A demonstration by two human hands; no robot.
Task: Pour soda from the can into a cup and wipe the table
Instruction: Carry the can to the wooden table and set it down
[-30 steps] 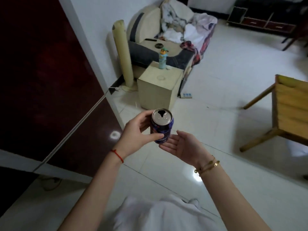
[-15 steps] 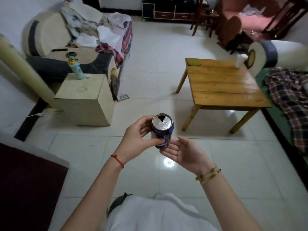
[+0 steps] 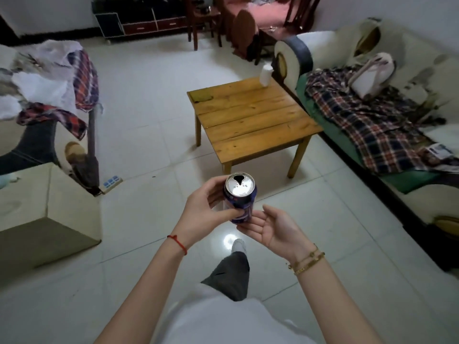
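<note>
An opened blue soda can [image 3: 240,194] stands upright in my left hand [image 3: 206,212], whose fingers and thumb wrap its side. My right hand [image 3: 270,228] is palm up with fingers apart, its fingertips under and against the can's base. Ahead stands a low wooden table [image 3: 250,120]. A white cup [image 3: 266,74] sits on its far right corner, and a small greenish-yellow cloth [image 3: 202,97] lies flat at its far left corner.
A sofa with a plaid blanket [image 3: 372,120] runs along the table's right side. A beige cube-shaped side table [image 3: 47,207] is at my left, with a clothes-strewn armchair [image 3: 49,95] behind it. A power strip [image 3: 112,181] lies on the tiled floor. Chairs and a low cabinet [image 3: 139,21] stand at the back.
My view has swung right and moved forward: the wooden table is now straight ahead and closer. Both hands keep the same hold around the can. One leg has stepped forward.
</note>
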